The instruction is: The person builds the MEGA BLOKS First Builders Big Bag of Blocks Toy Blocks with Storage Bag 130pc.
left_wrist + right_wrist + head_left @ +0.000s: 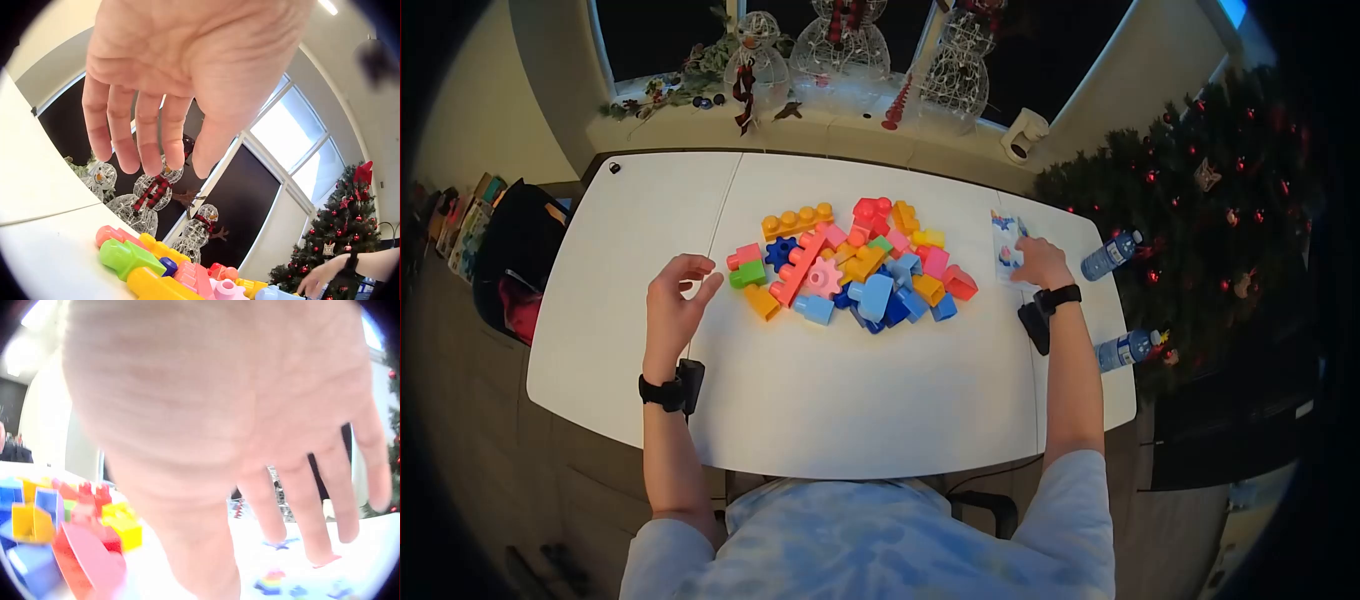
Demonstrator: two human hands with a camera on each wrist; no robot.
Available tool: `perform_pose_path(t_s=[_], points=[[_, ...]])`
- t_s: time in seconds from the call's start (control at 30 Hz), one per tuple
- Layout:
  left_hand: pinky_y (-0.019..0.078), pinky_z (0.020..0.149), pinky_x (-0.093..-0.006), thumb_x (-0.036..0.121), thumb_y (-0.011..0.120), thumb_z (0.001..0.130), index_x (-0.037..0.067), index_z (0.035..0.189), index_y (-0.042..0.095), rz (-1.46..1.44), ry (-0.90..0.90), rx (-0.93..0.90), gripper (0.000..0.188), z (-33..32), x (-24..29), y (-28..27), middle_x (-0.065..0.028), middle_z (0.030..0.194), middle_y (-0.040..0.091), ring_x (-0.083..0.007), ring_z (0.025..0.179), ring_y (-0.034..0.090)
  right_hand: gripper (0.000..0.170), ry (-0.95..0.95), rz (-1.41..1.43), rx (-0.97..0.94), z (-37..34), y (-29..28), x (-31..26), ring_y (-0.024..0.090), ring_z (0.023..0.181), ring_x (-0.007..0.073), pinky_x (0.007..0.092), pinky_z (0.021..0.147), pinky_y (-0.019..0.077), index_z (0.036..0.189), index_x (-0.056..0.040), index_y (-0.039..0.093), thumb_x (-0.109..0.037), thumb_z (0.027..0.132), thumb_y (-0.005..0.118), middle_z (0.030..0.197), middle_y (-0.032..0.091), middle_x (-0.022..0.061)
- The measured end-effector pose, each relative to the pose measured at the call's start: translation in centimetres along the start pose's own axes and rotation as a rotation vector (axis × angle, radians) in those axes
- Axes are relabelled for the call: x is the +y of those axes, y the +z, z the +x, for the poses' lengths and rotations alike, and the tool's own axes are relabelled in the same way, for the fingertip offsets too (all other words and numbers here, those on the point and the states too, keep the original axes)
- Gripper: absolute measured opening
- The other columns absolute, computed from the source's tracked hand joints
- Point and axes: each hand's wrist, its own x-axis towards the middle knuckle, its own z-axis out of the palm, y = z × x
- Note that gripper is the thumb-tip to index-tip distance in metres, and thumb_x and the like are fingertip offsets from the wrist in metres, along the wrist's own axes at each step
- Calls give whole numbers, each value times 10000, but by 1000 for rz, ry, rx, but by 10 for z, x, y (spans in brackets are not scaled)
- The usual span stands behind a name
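A heap of toy building blocks (pixel 865 265) in several colours lies across the middle of the white table. My left hand (pixel 675 305) hovers left of the heap, nearest a green block (pixel 748 273), its fingers slightly bent and nothing in its grasp. In the left wrist view, the left palm (pixel 200 62) hangs above the blocks. On the right, my right hand (pixel 1043 264) is over a printed paper sheet (pixel 1004 228) with small coloured pictures. Seen from the right wrist, the fingers (pixel 303 512) reach down spread over the sheet, holding nothing visible.
Two water bottles (pixel 1112 255) (pixel 1128 350) stand at the table's right edge. A decorated Christmas tree (pixel 1200 200) rises beyond them. Wire snowmen (pixel 840 50) line the window sill behind the table. A small black object (pixel 614 168) sits at the far left corner.
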Motion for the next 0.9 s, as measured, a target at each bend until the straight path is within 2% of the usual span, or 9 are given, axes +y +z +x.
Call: perform_pose_path(t_s=[0.13,0.27,0.33,0.47,0.6,0.73,0.77,0.83,0.9], points=[[560,861,-327,138,775,913,22,1026,725,19,-19,-18,170,2,10,4,-43,999,758,-173,931,709,446,-305,558,354,59,-21,-84,709,989,285,407,842,571,1202,-57,691,-235,816,824,1084,739,151],[561,857,-327,107,797,886,27,1027,728,-5,-47,-32,176,4,16,3,-53,1004,760,-181,930,710,465,-519,673,284,94,-9,-156,712,989,294,393,879,580,1257,-62,695,-198,831,824,1109,743,159],[560,856,-326,91,803,876,26,1028,724,-12,-27,-16,183,5,13,3,-58,990,758,-186,920,710,462,-493,690,167,102,-5,-177,699,1067,371,439,956,561,1244,-61,709,-195,814,813,1120,740,198],[561,859,-332,95,802,879,27,1017,723,-12,-29,-32,173,8,10,4,-62,981,752,-187,910,705,373,-453,606,126,110,3,-196,684,1110,385,449,979,556,1186,-53,740,-139,825,776,1141,738,203],[559,867,-333,100,803,879,29,1015,722,-50,-40,-82,174,6,-1,16,-51,981,752,-179,906,705,329,-436,648,330,106,0,-193,711,1009,381,442,945,572,1154,-22,741,-83,830,747,1065,743,216],[563,816,-338,153,861,822,56,1108,715,-69,-27,-205,335,-2,-4,21,-72,1025,751,-212,920,706,334,-508,876,520,42,-53,-193,737,870,237,335,820,586,1153,-9,732,-74,830,783,1017,771,146],[563,816,-338,153,861,822,56,1108,715,-71,-29,-211,335,-7,3,21,-72,1025,751,-212,920,706,343,-569,911,421,15,-66,-194,731,863,224,331,826,583,1161,-20,727,-74,828,784,1021,771,131],[565,909,-364,196,899,798,63,1247,670,-131,38,-469,521,-17,26,22,-64,1187,725,-218,1046,688,344,-712,907,150,-50,-86,-200,715,887,205,313,853,569,1162,-51,727,-73,823,785,1059,764,98],[555,941,-380,227,912,772,66,1302,644,-132,111,-546,616,-31,32,36,-86,1231,709,-249,1101,679,363,-880,823,87,-93,-60,-209,710,1014,296,376,893,565,1175,-65,707,-89,823,793,1120,739,115]])
